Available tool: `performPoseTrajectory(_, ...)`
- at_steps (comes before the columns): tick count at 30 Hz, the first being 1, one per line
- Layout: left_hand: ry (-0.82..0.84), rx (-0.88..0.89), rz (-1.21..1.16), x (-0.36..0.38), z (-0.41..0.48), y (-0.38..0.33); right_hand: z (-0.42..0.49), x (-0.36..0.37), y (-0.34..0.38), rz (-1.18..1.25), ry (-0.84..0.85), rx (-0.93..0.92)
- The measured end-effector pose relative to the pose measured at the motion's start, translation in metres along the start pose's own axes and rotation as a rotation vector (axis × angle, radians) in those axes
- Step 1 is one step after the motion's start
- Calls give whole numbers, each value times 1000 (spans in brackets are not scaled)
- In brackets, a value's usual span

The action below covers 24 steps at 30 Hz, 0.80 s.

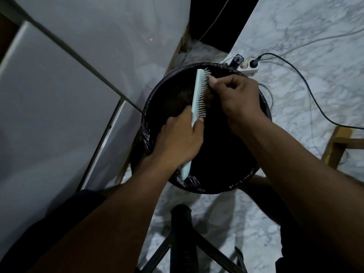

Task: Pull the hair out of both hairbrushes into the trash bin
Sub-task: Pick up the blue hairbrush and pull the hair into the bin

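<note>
A pale mint hairbrush (197, 89) is held edge-on over the round black trash bin (157, 99), its bristles facing right. My left hand (180, 138) is shut around the brush's handle, whose end sticks out below the hand. My right hand (234, 95) reaches into the bristles, fingers pinched on a brownish clump of hair (208, 96) at the brush face. The bin is lined with a black bag and its inside is dark. Only one hairbrush is in view.
A grey cabinet or appliance (59, 95) stands to the left of the bin. A white power strip (249, 67) with plugs and trailing cables lies on the marble floor behind the bin. A black stand (181, 223) is in front of me, and a wooden leg (334, 146) at right.
</note>
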State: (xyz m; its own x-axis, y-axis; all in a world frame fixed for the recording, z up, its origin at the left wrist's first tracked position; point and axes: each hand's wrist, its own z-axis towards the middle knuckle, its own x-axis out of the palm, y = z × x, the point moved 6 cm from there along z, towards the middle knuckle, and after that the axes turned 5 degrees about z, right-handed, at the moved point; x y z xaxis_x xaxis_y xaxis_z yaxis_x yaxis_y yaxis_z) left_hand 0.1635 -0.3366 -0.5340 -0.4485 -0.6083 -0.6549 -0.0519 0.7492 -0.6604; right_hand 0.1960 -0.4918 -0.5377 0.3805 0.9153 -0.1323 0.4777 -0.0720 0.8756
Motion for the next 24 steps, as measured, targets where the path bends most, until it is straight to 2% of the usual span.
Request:
performPoseTrajectory(3,-9,3,-3,-2,2,3,-4,3,-5,225,26,149)
performPoseTrajectory(6,-1,-39,-17,-3,3,13,-7,10,-5,331,123,211)
performPoseTrajectory(7,3,-57,-19,-4,3,15,-8,12,-2,290,179,187)
performPoseTrajectory(9,16,-81,-20,-3,3,19,-10,15,1,31,280,46)
performPoseTrajectory(11,35,-86,-21,-1,3,19,-13,16,4,-162,294,-61)
performPoseTrajectory(12,43,-82,-22,0,2,18,-12,14,5,-166,263,-66)
performPoseTrajectory(20,-43,-63,-77,-8,6,16,-8,12,-6,335,122,217)
performPoseTrajectory(22,-49,-72,-85,-8,6,18,-7,16,-11,423,149,303)
performPoseTrajectory(24,-40,-76,-87,-7,6,19,-6,18,-8,354,240,262)
